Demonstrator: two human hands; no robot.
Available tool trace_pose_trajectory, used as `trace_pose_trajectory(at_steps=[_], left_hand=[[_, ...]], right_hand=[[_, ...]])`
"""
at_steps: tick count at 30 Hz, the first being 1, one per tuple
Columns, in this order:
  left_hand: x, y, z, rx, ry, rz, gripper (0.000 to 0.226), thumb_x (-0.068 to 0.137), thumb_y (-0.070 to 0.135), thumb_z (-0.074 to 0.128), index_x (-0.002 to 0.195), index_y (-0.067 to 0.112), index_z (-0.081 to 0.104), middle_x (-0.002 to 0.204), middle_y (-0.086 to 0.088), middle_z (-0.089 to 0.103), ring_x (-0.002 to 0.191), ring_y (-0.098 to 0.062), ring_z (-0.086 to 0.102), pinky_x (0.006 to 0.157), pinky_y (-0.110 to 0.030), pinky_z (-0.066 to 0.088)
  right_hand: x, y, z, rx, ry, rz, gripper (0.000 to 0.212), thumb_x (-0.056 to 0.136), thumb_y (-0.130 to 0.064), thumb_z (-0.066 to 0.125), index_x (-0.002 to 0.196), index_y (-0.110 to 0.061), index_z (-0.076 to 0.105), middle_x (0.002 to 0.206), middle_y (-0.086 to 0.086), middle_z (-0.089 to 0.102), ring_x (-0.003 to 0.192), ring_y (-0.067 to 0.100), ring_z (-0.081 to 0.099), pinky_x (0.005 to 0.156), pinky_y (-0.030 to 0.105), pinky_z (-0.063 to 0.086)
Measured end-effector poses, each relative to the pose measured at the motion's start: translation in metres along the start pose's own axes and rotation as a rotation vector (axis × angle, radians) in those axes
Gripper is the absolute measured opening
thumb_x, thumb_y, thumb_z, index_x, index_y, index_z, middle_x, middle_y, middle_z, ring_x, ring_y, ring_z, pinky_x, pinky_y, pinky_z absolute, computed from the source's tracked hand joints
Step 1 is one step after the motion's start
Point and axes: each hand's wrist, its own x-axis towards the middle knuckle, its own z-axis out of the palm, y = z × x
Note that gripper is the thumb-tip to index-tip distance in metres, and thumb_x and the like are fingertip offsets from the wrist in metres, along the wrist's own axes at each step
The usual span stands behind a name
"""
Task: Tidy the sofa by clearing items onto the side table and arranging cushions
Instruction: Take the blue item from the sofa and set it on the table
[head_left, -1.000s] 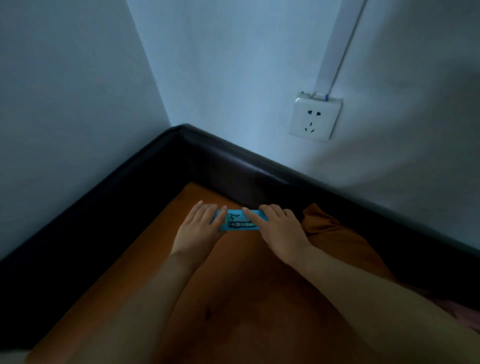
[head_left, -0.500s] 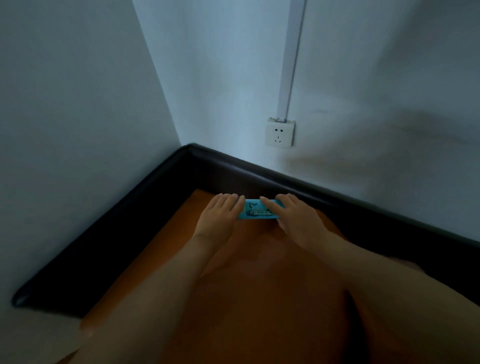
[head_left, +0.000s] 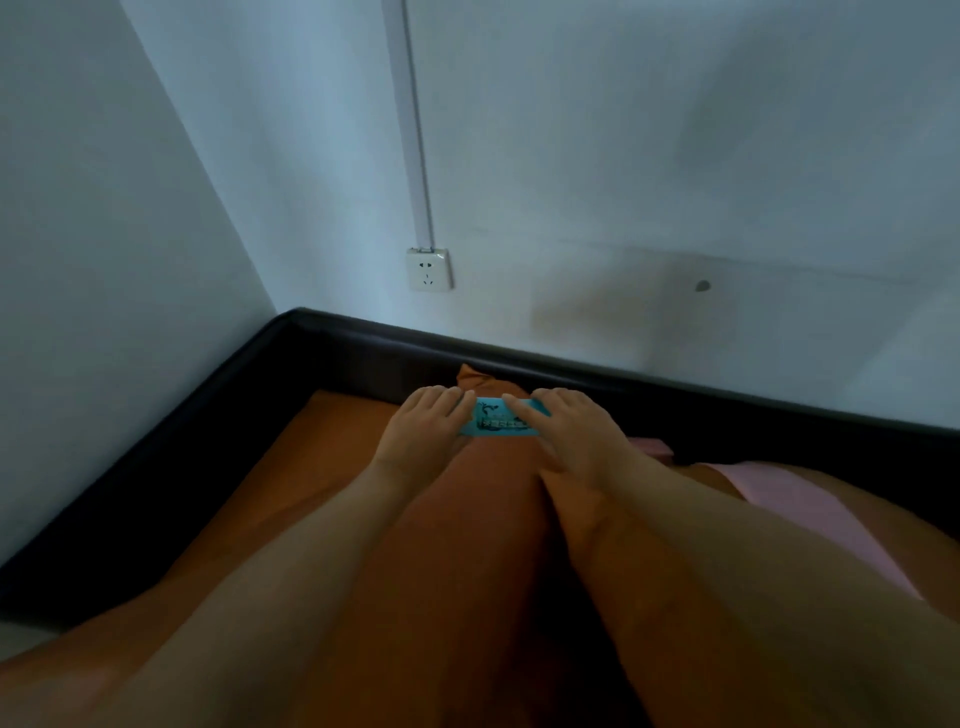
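Observation:
A small blue packet with dark print lies on top of an orange cushion in front of me. My left hand rests flat on the cushion, its thumb side against the packet's left end. On the packet's right end lies my right hand, fingers straight and the forefinger across the packet. A corner of the cushion pokes up behind my hands. Beneath lies the orange sofa seat, framed by the sofa's dark back and arm.
The sofa sits in a room corner with pale walls on the left and behind. A wall socket with a cable duct above it is just over the sofa back. Something pink lies on the seat at the right.
The view has pulled back and swung right. Both hands, packet and cushion have shifted right along the sofa back, away from the corner. The pink thing has come into view.

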Motion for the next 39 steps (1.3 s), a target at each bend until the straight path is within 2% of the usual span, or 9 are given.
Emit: trace_pose_trajectory(at_steps=[6,10,12,17,22,28,31,34,39], left_hand=[[0.008,0.102,-0.024,-0.039,-0.005,0.029,0.063,0.062,0.019,0.088,0.117,0.001,0.063,0.106,-0.013,0.066,0.096,-0.029,0.065,0.085,-0.038,0.055],[0.021,0.173,-0.042,-0.045,0.022,0.081,0.066,0.056,0.024,0.091,0.113,0.002,0.066,0.103,-0.013,0.068,0.092,-0.031,0.068,0.080,-0.040,0.056],[0.030,0.208,-0.051,-0.047,0.051,0.132,0.067,0.052,0.028,0.093,0.110,0.003,0.068,0.099,-0.011,0.070,0.088,-0.029,0.069,0.076,-0.039,0.057],[0.058,0.263,-0.057,-0.072,0.082,0.226,0.067,0.058,0.030,0.090,0.115,0.005,0.066,0.102,-0.009,0.069,0.092,-0.026,0.068,0.082,-0.037,0.055],[0.083,0.323,-0.051,-0.161,0.070,0.384,0.068,0.062,0.024,0.089,0.119,0.000,0.062,0.105,-0.014,0.067,0.094,-0.030,0.066,0.084,-0.041,0.055],[0.105,0.388,-0.052,-0.199,0.090,0.544,0.070,0.059,0.025,0.091,0.117,-0.001,0.063,0.103,-0.015,0.067,0.091,-0.031,0.067,0.080,-0.042,0.057],[0.119,0.427,-0.053,-0.228,0.101,0.584,0.066,0.060,0.024,0.090,0.116,0.000,0.064,0.102,-0.014,0.068,0.090,-0.030,0.067,0.079,-0.041,0.056],[0.130,0.477,-0.054,-0.234,0.105,0.583,0.064,0.059,0.022,0.091,0.114,0.001,0.065,0.100,-0.013,0.068,0.088,-0.029,0.068,0.079,-0.039,0.057],[0.150,0.567,-0.055,-0.176,0.088,0.551,0.066,0.055,0.025,0.092,0.110,0.003,0.066,0.097,-0.013,0.068,0.086,-0.028,0.069,0.076,-0.036,0.057]], right_hand=[[-0.107,0.033,-0.027,-0.049,-0.009,0.069,0.063,0.096,-0.022,0.050,0.151,-0.025,0.019,0.137,0.015,0.046,0.124,0.031,0.046,0.107,0.041,0.034],[-0.178,0.062,-0.046,-0.097,0.003,0.098,0.069,0.079,-0.015,0.074,0.141,-0.019,0.045,0.112,0.018,0.063,0.097,0.034,0.063,0.085,0.044,0.052],[-0.212,0.078,-0.055,-0.146,0.005,0.108,0.072,0.073,-0.014,0.078,0.139,-0.018,0.048,0.107,0.017,0.065,0.090,0.032,0.065,0.079,0.043,0.054],[-0.278,0.105,-0.078,-0.183,-0.003,0.214,0.068,0.090,-0.015,0.060,0.149,-0.021,0.027,0.128,0.015,0.054,0.110,0.031,0.055,0.095,0.042,0.045],[-0.345,0.122,-0.083,-0.204,-0.043,0.412,0.072,0.092,-0.020,0.056,0.152,-0.026,0.015,0.139,0.012,0.045,0.124,0.029,0.045,0.105,0.041,0.037],[-0.414,0.137,-0.099,-0.226,-0.059,0.563,0.068,0.096,-0.020,0.048,0.152,-0.026,0.011,0.144,0.013,0.037,0.129,0.029,0.039,0.109,0.040,0.032],[-0.450,0.150,-0.105,-0.199,-0.045,0.610,0.069,0.093,-0.016,0.055,0.151,-0.024,0.019,0.138,0.017,0.045,0.124,0.033,0.046,0.104,0.044,0.038],[-0.488,0.173,-0.112,-0.201,-0.022,0.631,0.072,0.082,-0.010,0.069,0.145,-0.019,0.037,0.124,0.021,0.057,0.108,0.037,0.058,0.091,0.048,0.049],[-0.556,0.224,-0.119,-0.227,-0.014,0.623,0.069,0.077,-0.017,0.074,0.140,-0.016,0.046,0.114,0.022,0.060,0.099,0.039,0.061,0.082,0.050,0.052]])
